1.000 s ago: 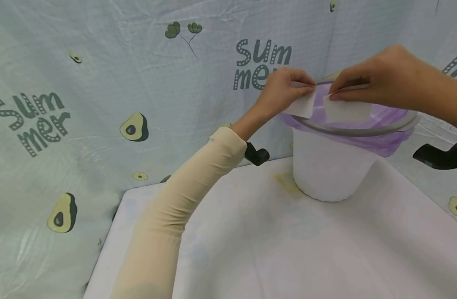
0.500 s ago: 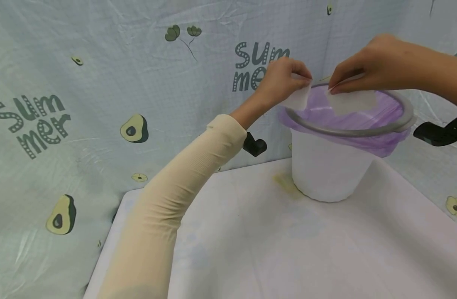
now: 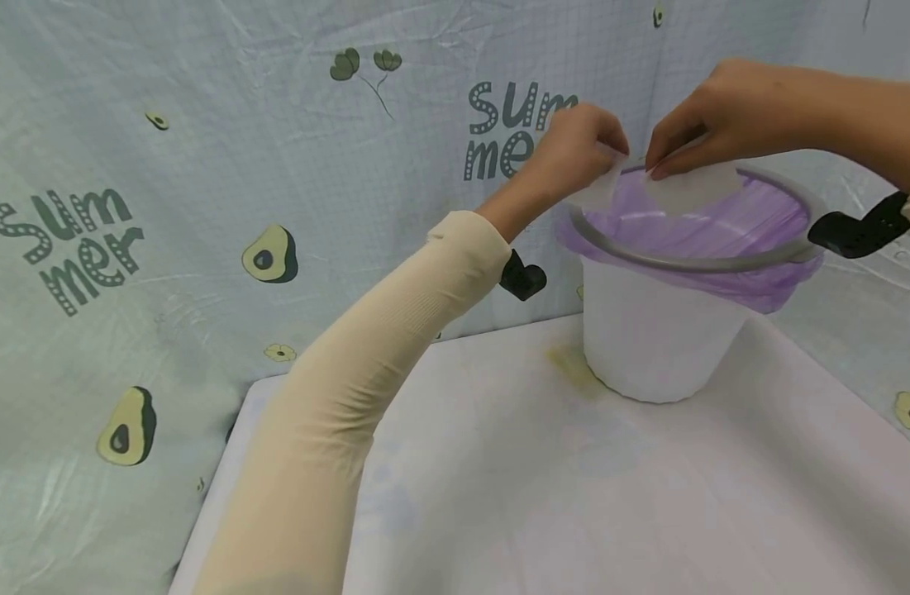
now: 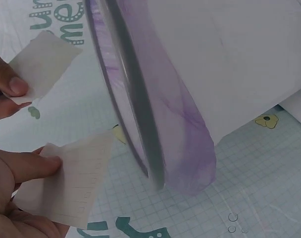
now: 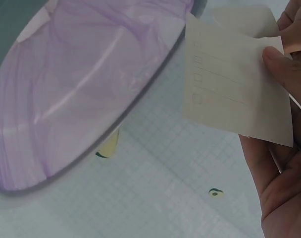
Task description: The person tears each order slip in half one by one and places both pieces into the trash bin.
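Observation:
In the head view my left hand (image 3: 577, 149) pinches a small piece of white paper (image 3: 599, 194) at the left side of a bin. My right hand (image 3: 718, 120) pinches a second piece of paper (image 3: 693, 190) above the bin's opening. Printed lines and small boxes show on the left hand's piece (image 4: 74, 186) and on the right hand's piece (image 5: 229, 82). The two pieces are apart. The white bin (image 3: 648, 330) stands upright, lined with a purple plastic bag (image 3: 778, 285) folded over beneath a grey rim ring (image 3: 670, 263). The bin's bottom is hidden.
A white-covered table (image 3: 544, 479) bears the bin near its back right. Behind it hangs a pale curtain (image 3: 395, 190) printed with avocados and lettering. Black camera mounts (image 3: 859, 233) stick out from both wrists.
Both hands have risen a little with their pieces of paper. The right hand has also shifted left, and its piece tilts more. The bin stays in place.

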Available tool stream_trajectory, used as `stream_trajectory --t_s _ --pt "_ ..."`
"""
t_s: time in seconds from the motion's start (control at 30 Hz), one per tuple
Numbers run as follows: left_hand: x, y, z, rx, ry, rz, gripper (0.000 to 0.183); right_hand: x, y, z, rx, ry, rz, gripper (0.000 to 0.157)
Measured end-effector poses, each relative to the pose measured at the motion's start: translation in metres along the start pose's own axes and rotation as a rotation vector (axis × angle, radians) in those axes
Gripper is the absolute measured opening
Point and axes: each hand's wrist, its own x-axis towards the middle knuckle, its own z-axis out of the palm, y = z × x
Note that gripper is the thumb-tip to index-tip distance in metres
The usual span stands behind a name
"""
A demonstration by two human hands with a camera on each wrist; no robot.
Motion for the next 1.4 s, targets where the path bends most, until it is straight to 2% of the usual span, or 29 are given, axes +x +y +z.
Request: stream_trajectory --t_s 0.13,0.33,0.57,0.7,0.87,1.07,1.27,1.4 --pt "0.004 0.004 -0.002 0.025 -0.003 -0.027 0.032 0.002 0.002 -0.002 -0.007 -0.069 0.064 0.011" --pt "0.012 0.011 -0.002 0.001 0.025 -0.046 0.032 0.005 0.013 -0.006 -0.017 -0.153 0.087 0.008" --pt "0.023 0.017 0.003 -0.014 0.029 -0.090 0.028 0.005 0.025 -0.014 -0.046 -0.262 0.177 0.007" --pt "0.027 0.016 0.009 -0.012 0.024 -0.105 0.024 0.004 0.030 -0.015 -0.058 -0.281 0.218 0.008" --pt "0.032 0.013 0.016 -0.023 0.010 -0.125 0.027 0.000 0.033 -0.013 -0.067 -0.298 0.267 0.012" --pt "0.035 0.008 0.022 -0.049 0.010 -0.168 0.033 0.000 0.037 -0.010 -0.066 -0.318 0.279 0.014" --pt "0.039 0.010 0.029 0.013 -0.012 -0.126 0.031 -0.001 0.042 -0.009 -0.007 -0.371 0.344 0.021" --pt "0.040 0.013 0.034 -0.085 -0.053 -0.171 0.025 0.000 0.042 -0.007 0.047 -0.422 0.355 0.024"
